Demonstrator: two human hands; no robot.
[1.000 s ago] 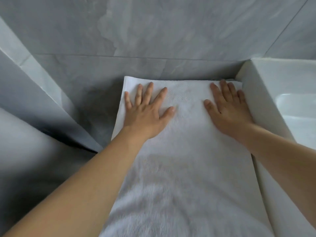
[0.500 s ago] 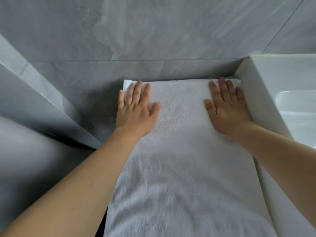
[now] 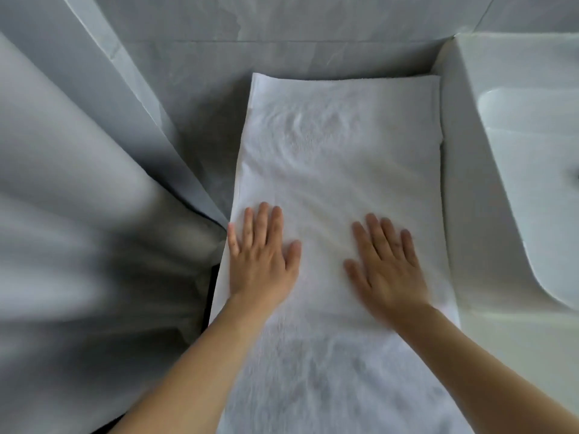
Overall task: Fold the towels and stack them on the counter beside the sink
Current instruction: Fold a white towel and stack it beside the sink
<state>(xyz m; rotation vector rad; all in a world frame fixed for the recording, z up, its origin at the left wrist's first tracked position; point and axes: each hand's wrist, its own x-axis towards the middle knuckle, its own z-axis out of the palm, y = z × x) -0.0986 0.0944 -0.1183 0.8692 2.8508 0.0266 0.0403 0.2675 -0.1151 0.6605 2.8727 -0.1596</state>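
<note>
We have drawn our left hand [image 3: 261,261] and right hand [image 3: 387,270], both flat with fingers straight, back from the far edge toward us along the white towel [image 3: 338,145] lying under them beside the sink [image 3: 532,158], so smoothing looks nearly done before the next fold.

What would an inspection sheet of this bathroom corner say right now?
Surface: grey counter, mostly under the towel.
Job's things: one white towel, laid flat lengthwise, far end near the wall.
Clutter: nothing seen.
Hands: left hand and right hand lie flat on the towel, fingers straight; right one blurred.
Cables: nothing seen.
Surroundings: white sink against the towel's right side; grey tiled wall behind.
</note>
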